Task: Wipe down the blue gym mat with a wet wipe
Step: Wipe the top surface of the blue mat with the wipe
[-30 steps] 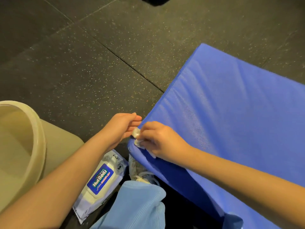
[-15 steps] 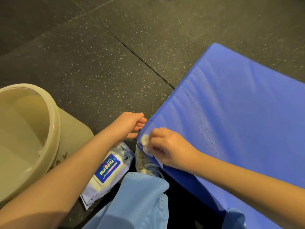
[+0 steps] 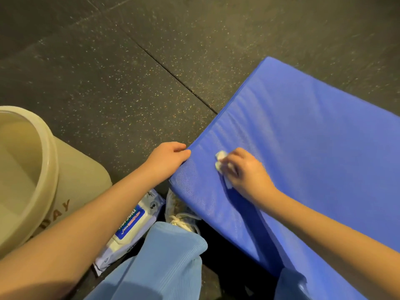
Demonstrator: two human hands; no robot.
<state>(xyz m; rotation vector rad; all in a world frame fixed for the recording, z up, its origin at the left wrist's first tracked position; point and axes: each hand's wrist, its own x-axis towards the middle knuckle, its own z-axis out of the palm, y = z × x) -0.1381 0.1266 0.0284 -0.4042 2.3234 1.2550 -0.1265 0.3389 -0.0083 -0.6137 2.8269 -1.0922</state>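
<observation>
Head view: blue gym mat [image 3: 303,159] lies on dark speckled floor [image 3: 129,83]. Right hand [image 3: 246,172] rests on the mat's top surface near its left corner, fingers curled over a crumpled white wet wipe [image 3: 220,161], pressing it to the mat. Left hand [image 3: 166,159] grips the mat's left edge, fingers curled round it. Wet-wipe pack [image 3: 129,226] lies just left of the mat's corner; beige bucket [image 3: 49,169] sits further left; white sneaker [image 3: 179,215] shows beneath that corner

Blue gym mat [image 3: 303,159]: slightly glossy, fine-grained vinyl-like cover; floor [image 3: 129,72]: matt speckled rubber; bucket [image 3: 43,169]: smooth beige plastic; trousers [image 3: 162,267]: ribbed cloth
</observation>
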